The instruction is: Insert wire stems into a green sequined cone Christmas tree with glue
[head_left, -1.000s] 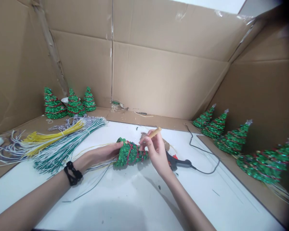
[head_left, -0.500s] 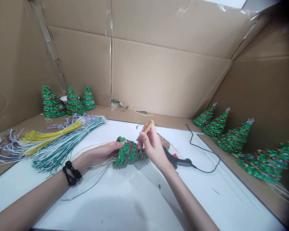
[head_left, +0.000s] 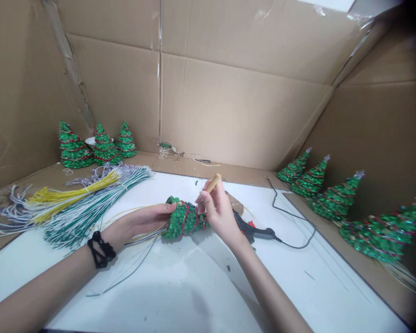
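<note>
Left hand (head_left: 143,221) wrapped around the wide end of a green sequin tree (head_left: 185,218) lying on its side on the white bench (head_left: 180,286), fingers (head_left: 162,209) clamped on it. Right hand (head_left: 220,212) just beside, fingers pinched on a wooden-handled tool (head_left: 214,182); tip hidden behind them. Behind the right hand, glue gun (head_left: 258,232) partly covered. Left of the left hand, bundled wires (head_left: 86,203).

Bare desk (head_left: 180,296) lay open in front; wire bundle (head_left: 79,208) blocked the left, glue gun (head_left: 256,231) the right.
</note>
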The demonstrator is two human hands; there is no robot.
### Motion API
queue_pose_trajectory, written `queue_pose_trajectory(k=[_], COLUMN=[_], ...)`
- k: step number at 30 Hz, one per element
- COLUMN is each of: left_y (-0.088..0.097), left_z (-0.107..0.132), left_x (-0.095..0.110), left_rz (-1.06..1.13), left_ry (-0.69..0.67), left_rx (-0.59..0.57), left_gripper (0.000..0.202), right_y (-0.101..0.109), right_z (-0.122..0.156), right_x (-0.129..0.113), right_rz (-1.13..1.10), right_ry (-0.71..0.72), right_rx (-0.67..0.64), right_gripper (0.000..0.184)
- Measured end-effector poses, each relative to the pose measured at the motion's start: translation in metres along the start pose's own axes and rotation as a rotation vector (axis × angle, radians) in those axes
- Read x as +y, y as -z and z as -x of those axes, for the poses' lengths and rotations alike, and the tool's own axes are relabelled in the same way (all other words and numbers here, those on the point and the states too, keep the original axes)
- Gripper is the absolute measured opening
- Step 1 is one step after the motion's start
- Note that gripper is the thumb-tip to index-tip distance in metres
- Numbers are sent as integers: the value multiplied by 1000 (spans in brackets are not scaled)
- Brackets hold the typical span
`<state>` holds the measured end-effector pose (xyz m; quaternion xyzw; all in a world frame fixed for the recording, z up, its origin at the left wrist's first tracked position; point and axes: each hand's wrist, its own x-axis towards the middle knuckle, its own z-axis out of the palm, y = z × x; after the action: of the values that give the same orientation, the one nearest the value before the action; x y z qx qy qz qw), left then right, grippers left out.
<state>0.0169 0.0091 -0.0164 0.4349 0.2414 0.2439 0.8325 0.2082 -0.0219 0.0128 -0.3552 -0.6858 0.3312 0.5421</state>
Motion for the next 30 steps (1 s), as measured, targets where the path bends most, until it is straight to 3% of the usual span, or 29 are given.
queue_pose_trajectory(k=[12,30], left_y=[-7,-5], left_z=[3,1], left_x=[3,1], left_rz=[-15,147], left_ry=[41,37], left_rx=[52,8], left_gripper=[31,36], right_y=[0,0], right_z=[0,3], right_x=[1,3], right_rz=[13,55], right_ry=[19,51], right_rx=[-11,5], right_gripper=[10,9])
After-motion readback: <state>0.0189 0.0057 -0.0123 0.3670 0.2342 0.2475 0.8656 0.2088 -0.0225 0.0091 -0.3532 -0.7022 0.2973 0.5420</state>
